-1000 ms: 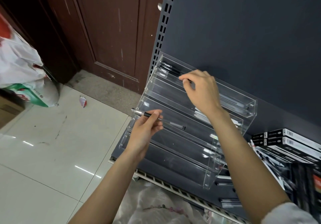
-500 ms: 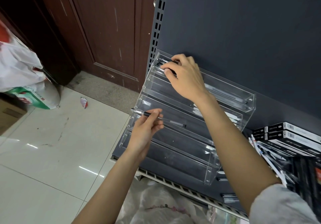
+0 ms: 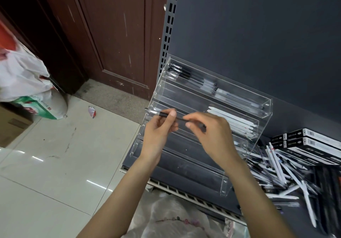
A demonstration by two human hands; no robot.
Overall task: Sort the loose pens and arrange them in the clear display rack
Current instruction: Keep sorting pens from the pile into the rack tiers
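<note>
A clear tiered display rack stands on a dark shelf against the grey back panel. Its top tier holds several black and clear pens. The second tier holds white pens at its right end. My left hand pinches a black and clear pen in front of the rack's middle tiers. My right hand pinches the same pen further to the right. Loose pens lie in a heap on the shelf right of the rack.
Black and white boxes are stacked at the right behind the heap. A brown door and tiled floor lie to the left, with white plastic bags at the far left. Another bag sits below the shelf edge.
My right hand left the top tier and came down to the pen held by my left hand. The camera view shifted, showing the loose pen heap at the right.
</note>
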